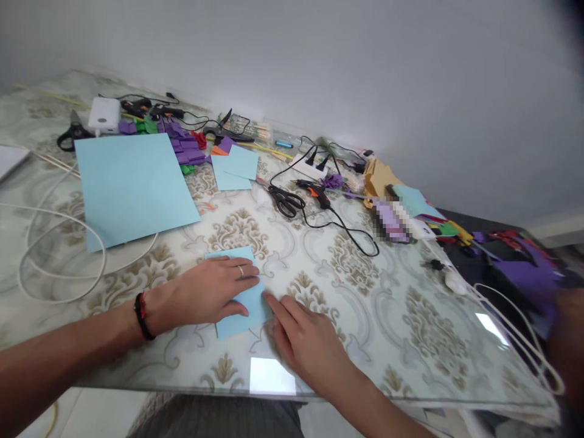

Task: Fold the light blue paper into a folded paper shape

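Note:
A small light-blue sheet of paper (252,299) lies on the patterned table near its front edge. My left hand (219,289) rests flat across it, fingers stretched out, with a ring on one finger. At the paper's right edge, the outstretched index finger of my right hand (305,340) touches down, and the other fingers bend a little beside it. Neither hand grasps anything. Part of the sheet is hidden under my left hand, and whether it is folded I cannot tell.
A large light-blue sheet (137,188) lies to the left by a white cable (98,267). Beyond my hands are smaller blue squares (235,167), black scissors (286,201), a glue gun (314,193) and purple folded pieces (185,146). A blurred person's arm (568,347) shows at far right.

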Demonstrator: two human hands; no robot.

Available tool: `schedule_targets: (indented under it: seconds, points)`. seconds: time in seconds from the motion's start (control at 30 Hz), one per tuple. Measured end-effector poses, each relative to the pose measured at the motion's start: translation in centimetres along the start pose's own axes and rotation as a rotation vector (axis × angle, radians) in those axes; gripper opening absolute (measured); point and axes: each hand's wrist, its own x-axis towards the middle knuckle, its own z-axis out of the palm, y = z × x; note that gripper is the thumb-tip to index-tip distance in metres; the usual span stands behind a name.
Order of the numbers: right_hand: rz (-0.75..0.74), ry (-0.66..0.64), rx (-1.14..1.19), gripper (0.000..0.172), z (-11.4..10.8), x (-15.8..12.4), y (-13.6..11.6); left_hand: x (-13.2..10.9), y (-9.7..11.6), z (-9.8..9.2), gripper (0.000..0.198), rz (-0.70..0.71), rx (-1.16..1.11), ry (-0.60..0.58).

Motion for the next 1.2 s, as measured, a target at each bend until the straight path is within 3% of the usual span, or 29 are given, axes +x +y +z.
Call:
schedule_targets:
  seconds: [0.37, 0.67, 1.0, 1.2]
  points:
    - [0.063, -0.080, -0.031, 0.047, 0.0, 0.9, -0.1, 0.0, 0.0, 0.0, 0.047, -0.020, -0.009, -0.014]
    - [0.142, -0.291, 0.034, 0.056, -0.9, 2.8, 0.0, 0.0, 0.2, -0.4, 0.042, -0.026, -0.050, -0.025]
    - [0.100, -0.138, 0.278, 0.047, -0.9, 3.4, 2.2, -0.2, 0.3, -0.6, 0.045, -0.110, -0.097, -0.069]
    - [0.066, -0.214, 0.282, 0.047, -1.2, 3.9, 2.9, -0.2, 0.0, -0.5, 0.030, -0.102, -0.110, -0.128]
